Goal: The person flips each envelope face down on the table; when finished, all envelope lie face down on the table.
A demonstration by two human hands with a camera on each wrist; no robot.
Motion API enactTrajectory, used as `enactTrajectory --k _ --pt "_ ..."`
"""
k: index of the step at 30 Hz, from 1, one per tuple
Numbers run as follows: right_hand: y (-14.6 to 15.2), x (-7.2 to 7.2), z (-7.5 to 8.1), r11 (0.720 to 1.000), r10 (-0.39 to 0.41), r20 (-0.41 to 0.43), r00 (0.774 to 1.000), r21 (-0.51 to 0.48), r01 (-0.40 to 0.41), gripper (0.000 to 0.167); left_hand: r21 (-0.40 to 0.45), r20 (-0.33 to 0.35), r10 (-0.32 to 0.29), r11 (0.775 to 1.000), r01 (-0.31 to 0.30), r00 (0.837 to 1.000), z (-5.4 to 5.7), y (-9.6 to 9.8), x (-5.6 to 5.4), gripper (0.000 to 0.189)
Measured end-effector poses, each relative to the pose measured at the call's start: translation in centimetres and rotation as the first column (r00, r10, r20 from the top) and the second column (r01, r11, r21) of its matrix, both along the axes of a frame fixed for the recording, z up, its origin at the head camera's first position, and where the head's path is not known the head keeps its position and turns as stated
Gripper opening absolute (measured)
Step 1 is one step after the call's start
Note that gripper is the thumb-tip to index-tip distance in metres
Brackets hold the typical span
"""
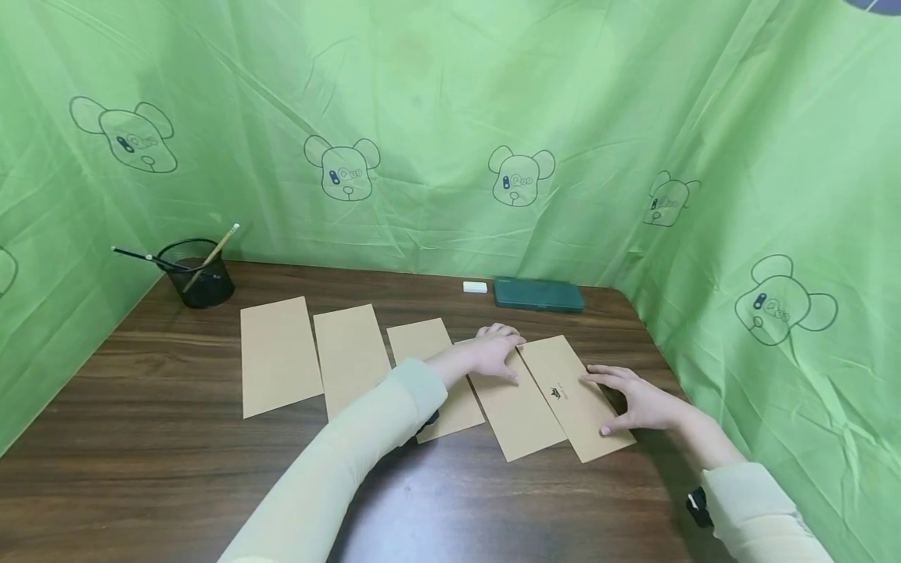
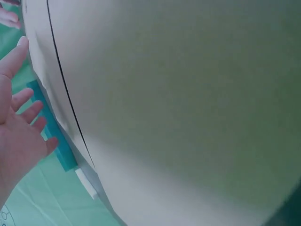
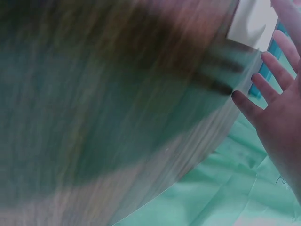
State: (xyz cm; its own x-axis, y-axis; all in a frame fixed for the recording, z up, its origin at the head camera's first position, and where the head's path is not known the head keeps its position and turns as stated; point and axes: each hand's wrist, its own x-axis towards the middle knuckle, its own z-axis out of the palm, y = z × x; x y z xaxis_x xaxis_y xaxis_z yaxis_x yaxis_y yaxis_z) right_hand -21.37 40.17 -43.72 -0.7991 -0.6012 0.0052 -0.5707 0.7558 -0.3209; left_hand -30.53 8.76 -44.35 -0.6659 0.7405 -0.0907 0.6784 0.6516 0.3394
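Several flat kraft-brown paper rectangles lie in a fanned row on the table; whether they are thin notebooks or envelopes I cannot tell. The rightmost rectangle (image 1: 573, 410) bears a small dark crown-like mark. My right hand (image 1: 633, 399) is at its right side, with fingertips and thumb over its face. My left hand (image 1: 493, 353) reaches across to the upper part of the neighbouring rectangle (image 1: 521, 418), fingers loosely extended near its top edge. The left forearm partly hides the middle rectangle (image 1: 415, 338). Both wrist views show the left hand (image 2: 21, 136) and right hand (image 3: 282, 113) with fingers spread.
Behind the row lie a white eraser (image 1: 475, 287) and a dark green flat case (image 1: 538, 294). A black mesh cup (image 1: 206, 285) with pencils stands at the back left. Green cloth (image 1: 436, 94) with bear outlines encloses the wooden table (image 1: 141, 453) at the back and sides.
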Motion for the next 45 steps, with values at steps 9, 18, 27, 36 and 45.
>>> enactTrajectory --k 9,18,27,36,45 --pt "0.8 0.5 -0.5 0.999 0.029 0.012 1.000 0.017 -0.029 0.095 -0.015 0.024 0.048 0.999 -0.048 0.999 0.0 0.6 -0.2 0.079" --pt "0.8 0.5 -0.7 1.000 0.011 0.032 0.999 0.020 -0.011 0.095 -0.021 0.039 0.074 0.997 -0.073 0.997 -0.5 0.7 -0.5 0.076" --pt "0.5 0.5 -0.5 1.000 0.026 0.010 1.000 0.013 -0.026 0.094 0.030 0.084 0.087 0.996 -0.089 0.993 -0.5 0.7 -0.7 0.074" --pt "0.5 0.6 -0.3 1.000 0.010 0.035 0.999 0.025 -0.011 0.095 0.047 0.129 0.108 0.992 -0.115 0.986 -0.8 1.0 -1.3 0.066" --pt "0.7 0.2 -0.6 1.000 0.010 0.050 0.999 0.009 -0.011 0.095 0.074 0.182 0.115 0.989 -0.131 0.976 -0.6 0.8 -1.7 0.061"
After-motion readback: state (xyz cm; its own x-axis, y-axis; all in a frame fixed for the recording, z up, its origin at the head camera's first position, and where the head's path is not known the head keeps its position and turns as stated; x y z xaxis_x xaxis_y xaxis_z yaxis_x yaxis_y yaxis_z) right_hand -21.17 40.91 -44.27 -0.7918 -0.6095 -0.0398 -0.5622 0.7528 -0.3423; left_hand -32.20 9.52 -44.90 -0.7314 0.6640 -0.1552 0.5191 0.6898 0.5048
